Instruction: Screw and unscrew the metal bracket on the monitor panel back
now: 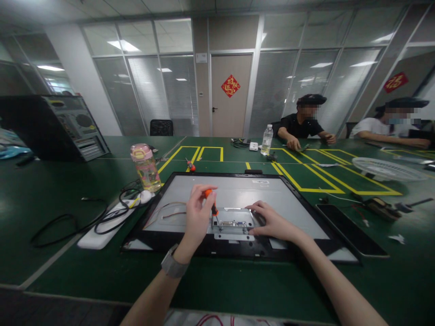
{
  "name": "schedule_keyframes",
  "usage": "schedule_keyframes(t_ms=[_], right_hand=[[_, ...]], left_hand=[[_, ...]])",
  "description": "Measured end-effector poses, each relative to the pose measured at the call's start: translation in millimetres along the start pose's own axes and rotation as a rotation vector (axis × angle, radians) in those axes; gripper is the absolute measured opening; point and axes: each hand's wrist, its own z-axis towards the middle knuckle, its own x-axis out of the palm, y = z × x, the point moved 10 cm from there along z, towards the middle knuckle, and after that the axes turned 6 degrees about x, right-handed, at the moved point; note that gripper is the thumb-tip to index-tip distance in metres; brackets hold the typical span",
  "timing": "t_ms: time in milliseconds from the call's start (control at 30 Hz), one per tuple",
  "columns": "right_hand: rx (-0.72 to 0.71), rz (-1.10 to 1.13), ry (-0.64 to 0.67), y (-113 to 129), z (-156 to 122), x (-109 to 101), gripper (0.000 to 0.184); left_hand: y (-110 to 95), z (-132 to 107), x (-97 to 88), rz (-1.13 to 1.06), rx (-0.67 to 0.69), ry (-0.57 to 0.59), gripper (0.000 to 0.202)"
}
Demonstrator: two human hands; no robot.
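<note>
A screwdriver (214, 207) with an orange and black handle is in my left hand (199, 210), its shaft pointing down at the left end of a metal bracket (234, 237). Connector ports line the bracket's front. My right hand (270, 220) grips the bracket's right side, thumb near the front and fingers at the back edge. Beneath it lies a monitor panel (288, 203), grey back up, with a black frame. Thin wires (173, 214) run over the panel left of the bracket. Whether the screwdriver tip sits in a screw is too small to tell.
Left are a pink-lidded bottle (145, 167), a white power strip (102, 231) with black cables and a computer case (50, 127). To the right lies a dark flat slab (351, 230). A water bottle (267, 140) stands farther back. Two people sit across the green table.
</note>
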Motion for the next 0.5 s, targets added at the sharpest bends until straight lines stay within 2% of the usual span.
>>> schedule_keyframes(t_ms=[100, 233, 333, 433, 500], right_hand=[[-0.006, 0.008, -0.001, -1, 0, 0, 0.064], [-0.008, 0.005, -0.005, -2, 0, 1, 0.065], [-0.013, 0.008, -0.005, -1, 0, 0, 0.066], [-0.006, 0.007, 0.002, 1, -1, -1, 0.066], [0.001, 0.005, 0.004, 1, -2, -1, 0.065]], left_hand=[[4, -1, 0.3, -0.062, -0.017, 0.009, 0.023], [11, -3, 5.0, -0.059, -0.080, 0.060, 0.023], [5, -2, 8.4, 0.006, -0.039, 0.096, 0.023], [-3, -2, 7.5, 0.045, 0.020, 0.082, 0.019], [-4, -3, 7.3, 0.038, 0.012, 0.077, 0.023]])
